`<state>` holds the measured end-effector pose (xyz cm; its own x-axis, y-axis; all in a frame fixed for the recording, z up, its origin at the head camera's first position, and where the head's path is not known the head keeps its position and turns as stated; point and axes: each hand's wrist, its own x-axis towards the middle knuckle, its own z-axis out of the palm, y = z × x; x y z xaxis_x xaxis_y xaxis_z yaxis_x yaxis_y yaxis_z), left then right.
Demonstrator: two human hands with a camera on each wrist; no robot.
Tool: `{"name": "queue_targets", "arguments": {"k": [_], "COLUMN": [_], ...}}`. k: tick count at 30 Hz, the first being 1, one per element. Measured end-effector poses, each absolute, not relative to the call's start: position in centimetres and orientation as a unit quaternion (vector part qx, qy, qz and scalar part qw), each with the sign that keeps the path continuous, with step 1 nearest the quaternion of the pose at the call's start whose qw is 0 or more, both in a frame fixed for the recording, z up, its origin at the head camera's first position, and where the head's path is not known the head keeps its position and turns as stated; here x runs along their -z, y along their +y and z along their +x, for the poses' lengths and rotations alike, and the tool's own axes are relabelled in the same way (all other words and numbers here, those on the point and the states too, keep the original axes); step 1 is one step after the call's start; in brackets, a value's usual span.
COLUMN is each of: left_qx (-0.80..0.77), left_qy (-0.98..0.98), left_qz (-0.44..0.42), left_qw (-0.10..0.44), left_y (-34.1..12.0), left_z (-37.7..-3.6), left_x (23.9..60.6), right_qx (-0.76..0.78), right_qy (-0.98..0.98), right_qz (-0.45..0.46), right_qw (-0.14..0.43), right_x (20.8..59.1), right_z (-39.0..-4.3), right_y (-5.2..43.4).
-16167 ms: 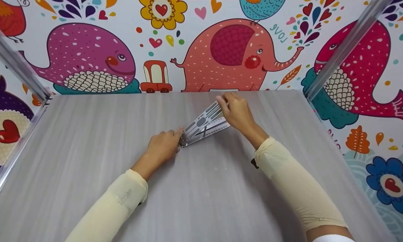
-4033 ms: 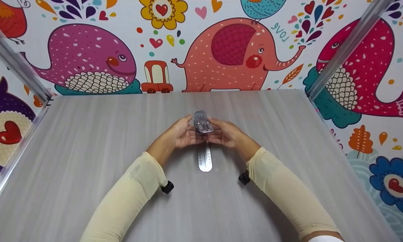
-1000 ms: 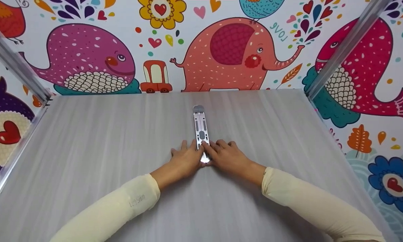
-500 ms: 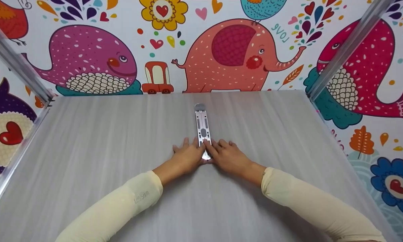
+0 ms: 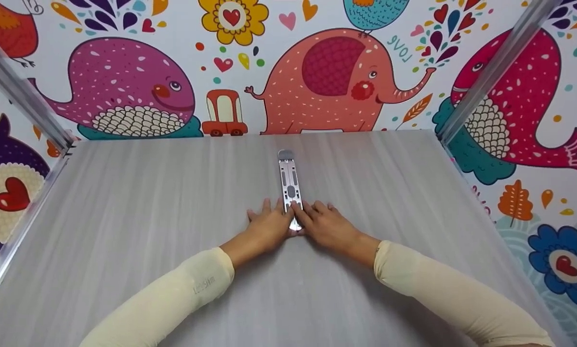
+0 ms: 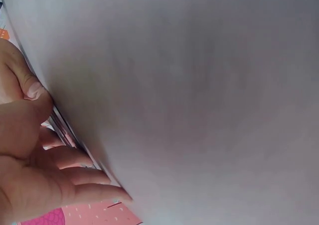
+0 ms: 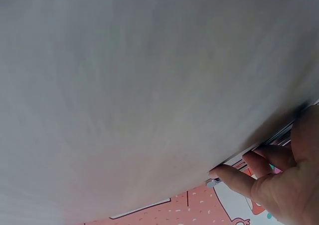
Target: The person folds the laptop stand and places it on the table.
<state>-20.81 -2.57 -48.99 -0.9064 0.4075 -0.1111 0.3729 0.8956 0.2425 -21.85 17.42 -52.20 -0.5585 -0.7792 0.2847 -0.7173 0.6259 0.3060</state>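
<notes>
Metal strip (image 5: 289, 185) lies lengthwise, running straight away from both hands, left hand (image 5: 268, 229) and right hand (image 5: 324, 225) flat, fingers pressing its near end equally close.

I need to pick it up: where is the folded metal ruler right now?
In the head view, the folded metal ruler lies mid-table, pointing toward the elephant wall; its near end sits between the left hand and right hand.
</notes>
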Motion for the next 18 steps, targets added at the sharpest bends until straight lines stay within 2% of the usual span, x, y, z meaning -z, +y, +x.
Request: {"name": "queue_targets", "arguments": {"k": [5,13,15,18], "left_qx": [-0.108,-0.112,-0.134,-0.205], "left_qy": [0.971,0.963,0.956,0.934], "left_qz": [0.201,0.218,0.234,0.272], "left_qw": [0.077,0.111,0.118,0.105], "left_y": [-2.1,-1.5,-2.0,-3.1], "left_z": [-20.7,-21.1,-21.3,-21.8], "left_x": [49.4,49.3,48.9,48.4], "right_qx": [0.069,0.056,0.017,-0.069], "right_qy": [-0.882,-0.871,-0.881,-0.899], "right_qz": [0.429,0.441,0.445,0.430], "right_qw": [0.182,0.209,0.159,0.051], "right_x": [52.2,52.0,51.2,49.5], "right_z": [-21.9,-22.0,-22.1,-22.6], "right_y": [18.0,19.0,19.2,19.9]}}
